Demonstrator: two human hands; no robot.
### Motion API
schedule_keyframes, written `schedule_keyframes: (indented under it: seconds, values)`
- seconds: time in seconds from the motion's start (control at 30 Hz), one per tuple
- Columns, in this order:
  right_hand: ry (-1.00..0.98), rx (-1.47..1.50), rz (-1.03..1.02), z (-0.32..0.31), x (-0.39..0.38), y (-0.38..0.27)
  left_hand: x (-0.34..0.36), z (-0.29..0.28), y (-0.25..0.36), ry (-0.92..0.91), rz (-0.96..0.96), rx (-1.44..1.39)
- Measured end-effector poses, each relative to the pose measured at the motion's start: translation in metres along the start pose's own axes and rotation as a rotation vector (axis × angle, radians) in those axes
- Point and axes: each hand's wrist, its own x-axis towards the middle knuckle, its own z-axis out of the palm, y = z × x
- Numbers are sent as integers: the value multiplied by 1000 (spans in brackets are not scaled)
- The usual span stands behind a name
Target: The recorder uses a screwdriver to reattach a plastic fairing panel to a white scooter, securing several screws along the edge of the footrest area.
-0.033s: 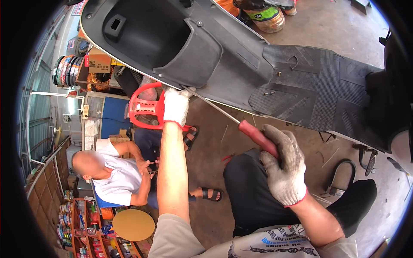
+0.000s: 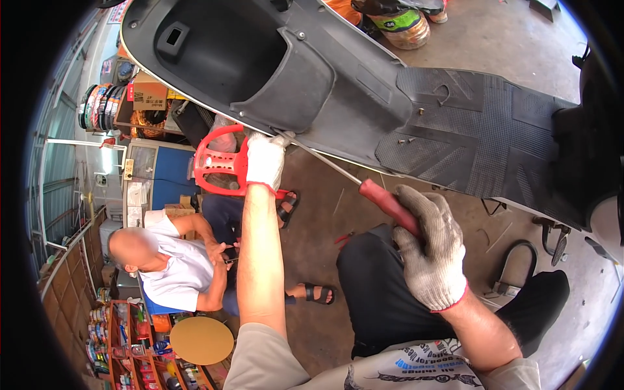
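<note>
A long screwdriver (image 2: 390, 207) with a red handle and a thin metal shaft slants up to the left. Around its handle my right hand (image 2: 432, 250) is closed, in a dirty white knit glove. The shaft's tip meets the lower edge of a dark grey scooter body (image 2: 364, 91). There my left hand (image 2: 265, 159), gloved in white, is closed by the tip and the panel edge; whatever its fingers pinch is hidden. Small screws (image 2: 406, 140) lie on the scooter's ribbed footboard (image 2: 468, 123).
Beside my left wrist is a red plastic stool (image 2: 218, 162). A seated person (image 2: 182, 260) in a white shirt is to the left. Shelves with small goods (image 2: 133, 344) and a round tan board (image 2: 202, 340) stand at lower left. A U-shaped lock (image 2: 517, 266) lies at right.
My right hand and the screwdriver handle have turned very slightly. My left hand stays at the panel edge.
</note>
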Motion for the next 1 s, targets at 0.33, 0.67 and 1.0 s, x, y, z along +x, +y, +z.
schedule_keyframes:
  seconds: [0.33, 0.67, 1.0]
  values:
    - [-68, 418, 495, -4, 3, -7, 4, 7, -2, 64, -75, -15]
    - [-102, 485, 504, -17, 13, -19, 5, 8, 1, 103, -126, -46]
    - [2, 195, 223, -3, 2, -9, 6, 7, -6, 75, -61, -61]
